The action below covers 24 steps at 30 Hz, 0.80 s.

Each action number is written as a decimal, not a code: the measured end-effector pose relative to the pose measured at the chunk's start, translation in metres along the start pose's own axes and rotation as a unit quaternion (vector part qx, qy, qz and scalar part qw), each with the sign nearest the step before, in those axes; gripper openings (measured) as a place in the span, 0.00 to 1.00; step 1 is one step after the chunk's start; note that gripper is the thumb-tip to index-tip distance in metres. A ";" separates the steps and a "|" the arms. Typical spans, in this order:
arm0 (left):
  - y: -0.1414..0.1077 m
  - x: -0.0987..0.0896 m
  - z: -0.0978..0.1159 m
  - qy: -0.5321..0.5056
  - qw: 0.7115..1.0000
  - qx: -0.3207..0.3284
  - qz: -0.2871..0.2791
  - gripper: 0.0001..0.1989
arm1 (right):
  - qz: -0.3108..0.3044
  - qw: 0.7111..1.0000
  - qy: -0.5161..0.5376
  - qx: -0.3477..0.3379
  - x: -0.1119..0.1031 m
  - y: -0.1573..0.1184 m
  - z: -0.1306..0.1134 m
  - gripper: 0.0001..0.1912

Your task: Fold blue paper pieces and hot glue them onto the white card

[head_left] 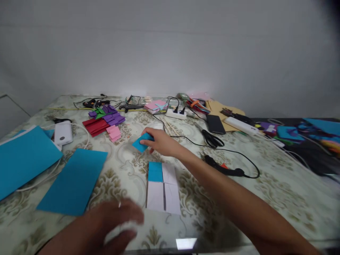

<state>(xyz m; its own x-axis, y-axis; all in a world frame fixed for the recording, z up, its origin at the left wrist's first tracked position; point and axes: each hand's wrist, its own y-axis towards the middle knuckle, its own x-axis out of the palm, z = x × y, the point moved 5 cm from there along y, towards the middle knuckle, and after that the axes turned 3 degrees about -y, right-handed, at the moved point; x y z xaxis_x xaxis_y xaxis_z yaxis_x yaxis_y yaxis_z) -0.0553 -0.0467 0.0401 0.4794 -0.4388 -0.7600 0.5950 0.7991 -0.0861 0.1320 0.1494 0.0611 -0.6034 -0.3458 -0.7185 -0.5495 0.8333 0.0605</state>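
My right hand (158,141) reaches out over the middle of the table, pinching a small blue piece of paper (140,142) between thumb and fingers. Below it lies a white paper (155,196) divided into panels, with a blue square (155,171) covering its upper left panel. Nearer to me, my left hand (117,221) is in the air, blurred, thumb and fingers apart with nothing between them. A blue paper sheet (75,180) rests on the table beyond and left of that hand.
At far left are larger blue sheets (26,156) and a white power bank (63,133). Folded red (95,126), purple (114,118) and pink (114,133) papers lie behind. To the right are black scissors (212,139), a phone (215,124) and a corded black glue gun (223,168).
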 end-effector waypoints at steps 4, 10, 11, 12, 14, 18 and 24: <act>0.098 0.001 -0.002 0.051 0.997 -0.003 0.055 0.23 | 0.123 0.983 0.135 0.028 -0.037 -0.049 0.032 0.10; 0.146 0.025 -0.015 0.052 0.998 0.024 0.029 0.35 | 0.164 0.961 0.211 0.064 -0.033 -0.084 0.082 0.12; 0.145 0.026 -0.016 0.047 0.998 0.019 0.028 0.35 | 0.156 0.962 0.217 0.063 -0.030 -0.084 0.084 0.12; 0.143 0.025 -0.016 0.040 0.999 0.011 0.028 0.35 | 0.145 0.961 0.225 0.062 -0.028 -0.084 0.084 0.13; 0.140 0.023 -0.015 0.011 0.999 -0.011 0.029 0.35 | 0.123 0.959 0.248 0.063 -0.024 -0.085 0.079 0.13; 0.135 0.019 -0.019 -0.128 0.990 -0.035 0.048 0.31 | 0.130 0.948 0.280 0.072 -0.017 -0.094 0.065 0.16; 0.130 0.016 -0.049 -0.393 0.911 -0.117 0.047 0.20 | 0.110 0.978 0.177 0.024 -0.007 -0.104 0.044 0.10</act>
<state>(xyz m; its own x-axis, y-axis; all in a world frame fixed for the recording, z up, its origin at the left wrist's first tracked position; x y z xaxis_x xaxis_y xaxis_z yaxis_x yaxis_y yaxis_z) -0.0023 0.0700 -0.0152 0.8895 -0.4491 -0.0839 0.4178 0.8739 -0.2484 0.2192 0.0845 0.0294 -0.8712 -0.2765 -0.4057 -0.3610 0.9208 0.1477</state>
